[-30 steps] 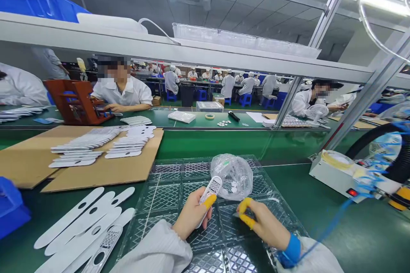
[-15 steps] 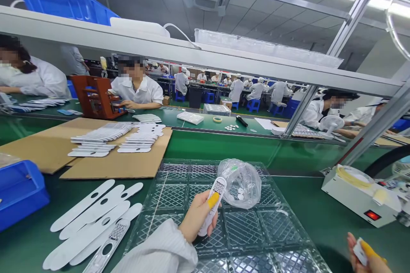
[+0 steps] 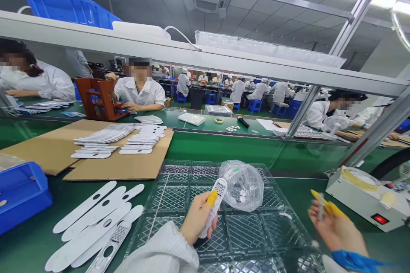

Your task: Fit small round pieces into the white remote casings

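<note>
Over the plastic tray (image 3: 246, 234), the left hand (image 3: 196, 216) grips a light, stiff white remote case (image 3: 215, 204) low down; past the tray, the right hand (image 3: 336, 232) pinches a thin bit (image 3: 320, 207).

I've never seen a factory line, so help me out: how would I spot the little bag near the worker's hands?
Find the green workbench. On it lies a clear diamond-patterned tray; there, just beside the white perforated panel held in the left hand, sits a crumpled clear plastic bag, the only bag on the tray, with small white discs inside.
</note>
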A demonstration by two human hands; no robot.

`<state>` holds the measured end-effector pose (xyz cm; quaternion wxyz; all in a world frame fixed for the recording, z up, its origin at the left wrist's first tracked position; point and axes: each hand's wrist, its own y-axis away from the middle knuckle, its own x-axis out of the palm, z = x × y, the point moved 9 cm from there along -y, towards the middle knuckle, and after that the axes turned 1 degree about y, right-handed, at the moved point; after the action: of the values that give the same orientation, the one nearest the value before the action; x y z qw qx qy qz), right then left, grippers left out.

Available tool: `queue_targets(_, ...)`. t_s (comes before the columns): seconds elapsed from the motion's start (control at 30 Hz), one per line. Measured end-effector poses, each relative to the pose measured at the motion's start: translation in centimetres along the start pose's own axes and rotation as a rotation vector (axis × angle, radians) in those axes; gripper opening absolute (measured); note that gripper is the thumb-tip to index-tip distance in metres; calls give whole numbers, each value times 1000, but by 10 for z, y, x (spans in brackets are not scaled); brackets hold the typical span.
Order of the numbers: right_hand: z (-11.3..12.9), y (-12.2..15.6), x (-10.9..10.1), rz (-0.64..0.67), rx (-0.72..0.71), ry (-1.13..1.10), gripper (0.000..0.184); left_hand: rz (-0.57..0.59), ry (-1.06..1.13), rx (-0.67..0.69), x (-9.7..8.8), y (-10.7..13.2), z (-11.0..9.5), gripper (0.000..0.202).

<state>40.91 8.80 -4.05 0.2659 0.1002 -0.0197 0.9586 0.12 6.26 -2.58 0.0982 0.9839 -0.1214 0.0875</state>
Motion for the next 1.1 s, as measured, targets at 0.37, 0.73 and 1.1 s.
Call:
queue_targets(0.37,16,135,302,768,44,-53,36,-72,176,113,-20,-8,1,57)
queue_targets(0.73,-29,138,305,746,10,-3,38,-96,140,72,-23,-12,8,59)
queue_targets(1.1,-41,126,296,670,-72,88,38,-57,56,92,-18,-13,-4,27)
